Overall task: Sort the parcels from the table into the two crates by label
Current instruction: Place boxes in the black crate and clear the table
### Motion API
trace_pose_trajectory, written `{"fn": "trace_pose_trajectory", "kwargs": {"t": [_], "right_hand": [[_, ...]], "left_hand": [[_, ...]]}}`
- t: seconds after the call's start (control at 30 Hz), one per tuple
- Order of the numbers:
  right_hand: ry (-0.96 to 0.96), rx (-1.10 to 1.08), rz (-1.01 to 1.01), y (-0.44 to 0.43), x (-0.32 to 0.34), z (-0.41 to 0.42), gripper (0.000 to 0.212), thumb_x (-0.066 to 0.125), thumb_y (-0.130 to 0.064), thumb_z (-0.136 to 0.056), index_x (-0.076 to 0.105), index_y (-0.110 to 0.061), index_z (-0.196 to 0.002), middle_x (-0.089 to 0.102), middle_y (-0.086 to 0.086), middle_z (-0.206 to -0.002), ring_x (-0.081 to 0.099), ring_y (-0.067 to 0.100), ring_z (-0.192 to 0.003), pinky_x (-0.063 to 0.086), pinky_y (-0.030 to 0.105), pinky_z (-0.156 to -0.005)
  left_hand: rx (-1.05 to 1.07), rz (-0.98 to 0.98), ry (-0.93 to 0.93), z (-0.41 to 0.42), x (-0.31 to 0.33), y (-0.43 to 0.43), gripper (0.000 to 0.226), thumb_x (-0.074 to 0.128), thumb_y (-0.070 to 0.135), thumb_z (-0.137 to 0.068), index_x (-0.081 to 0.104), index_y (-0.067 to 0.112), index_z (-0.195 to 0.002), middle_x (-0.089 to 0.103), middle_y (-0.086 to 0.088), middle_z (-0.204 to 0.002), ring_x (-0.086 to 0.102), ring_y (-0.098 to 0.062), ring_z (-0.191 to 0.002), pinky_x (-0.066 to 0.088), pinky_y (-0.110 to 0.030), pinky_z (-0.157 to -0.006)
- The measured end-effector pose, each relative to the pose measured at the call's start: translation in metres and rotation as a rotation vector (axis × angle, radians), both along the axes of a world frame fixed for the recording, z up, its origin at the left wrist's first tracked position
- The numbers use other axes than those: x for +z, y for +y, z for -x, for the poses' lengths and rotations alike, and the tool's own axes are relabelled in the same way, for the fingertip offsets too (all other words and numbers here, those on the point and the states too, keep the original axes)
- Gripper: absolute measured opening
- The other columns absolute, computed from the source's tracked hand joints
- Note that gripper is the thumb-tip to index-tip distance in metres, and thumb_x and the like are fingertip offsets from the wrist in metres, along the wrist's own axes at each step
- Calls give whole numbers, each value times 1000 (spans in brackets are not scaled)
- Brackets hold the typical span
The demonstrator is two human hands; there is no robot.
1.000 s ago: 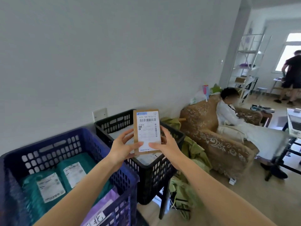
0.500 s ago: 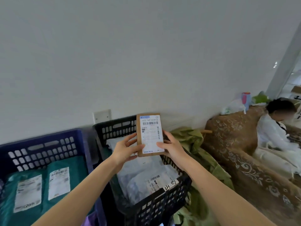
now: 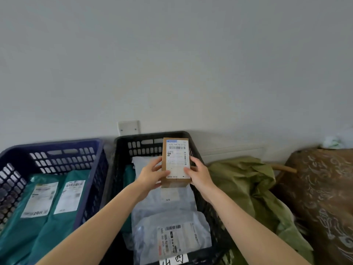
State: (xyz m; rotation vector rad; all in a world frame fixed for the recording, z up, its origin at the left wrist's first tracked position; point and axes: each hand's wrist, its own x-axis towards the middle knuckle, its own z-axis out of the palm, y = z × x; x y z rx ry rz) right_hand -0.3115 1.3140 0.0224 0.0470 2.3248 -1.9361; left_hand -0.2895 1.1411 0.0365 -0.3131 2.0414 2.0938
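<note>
Grey wall (image 3: 172, 64) behind; left hand (image 3: 150, 174) and right hand (image 3: 200, 175) grip a brown cardboard box (image 3: 176, 159) over the black plastic crate (image 3: 152, 137): lower it flat.

Cardboard parcel (image 3: 176, 159) above black crate (image 3: 122, 146)
Upright, label facing camera; grey mailers (image 3: 168, 217) inside, teal mailers (image 3: 45, 236) in blue crate (image 3: 57, 145)

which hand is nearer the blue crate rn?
Left. The left hand grips the box by its left edge, on the side toward the blue crate; the right hand grips the far edge.
</note>
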Motion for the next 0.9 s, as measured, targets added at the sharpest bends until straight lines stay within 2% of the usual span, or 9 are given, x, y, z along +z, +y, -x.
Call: {"fn": "trace_pose_trajectory", "kwargs": {"t": [0.13,0.27,0.33,0.47,0.57,0.63,0.73,0.8,0.9], "right_hand": [[0,-7,-78,-2,-8,30,51,55,-11,-96,39,-20,-144,53,4,-137,56,19,-118,57,28,-82],[16,-18,-182,-8,-18,55,48,52,-12,-97,40,-20,-143,52,4,-139,54,20,-122,54,29,-87],[13,-16,-225,-14,-25,65,47,50,-10,-98,40,-19,-143,51,5,-140,53,21,-124,54,26,-85],[5,7,-279,-21,-36,84,48,46,-7,-99,39,-20,-144,49,5,-143,51,22,-128,49,13,-70],[0,18,-309,-25,-40,96,52,43,-6,-100,32,-21,-149,42,4,-149,45,22,-133,50,24,-90],[-4,51,-362,-27,-40,103,54,40,-7,-101,26,-19,-152,35,4,-153,39,21,-137,44,30,-102],[27,164,-548,-26,-41,111,55,38,-9,-102,19,-16,-153,14,6,-161,21,23,-146,29,32,-115],[49,240,-682,-23,-41,114,55,38,-12,-103,17,-15,-154,-2,4,-163,4,22,-149,17,33,-119],[72,352,-835,-18,-40,123,59,41,-16,-102,13,-11,-154,-9,2,-162,-7,18,-149,7,33,-121]], "left_hand": [[-32,16,-31,27,-15,1,72,65,4,-88,33,32,-146,51,2,-139,58,-15,-109,49,-23,-68],[-59,39,-49,55,-31,-2,75,64,5,-89,29,34,-149,47,2,-143,57,-15,-108,52,-25,-72],[-79,96,-48,66,-42,-3,76,64,8,-90,27,37,-149,45,2,-144,55,-16,-112,53,-29,-79],[-84,125,-48,84,-65,-5,79,65,12,-90,22,43,-149,43,3,-146,50,-20,-123,49,-44,-99],[-97,102,-54,97,-73,-7,78,65,18,-91,20,45,-149,43,5,-146,53,-16,-117,53,-33,-85],[-109,78,-48,106,-77,-7,77,66,20,-90,21,46,-148,44,6,-146,55,-14,-114,52,-27,-80],[-105,65,-49,113,-85,-4,78,68,23,-88,22,45,-148,44,6,-145,55,-16,-117,53,-27,-81],[-107,60,-61,115,-89,0,78,68,26,-88,21,46,-148,50,5,-138,56,-16,-115,53,-24,-75],[-83,7,-107,120,-96,3,73,65,29,-90,23,46,-147,58,1,-123,63,-18,-104,57,-30,-73]]}}
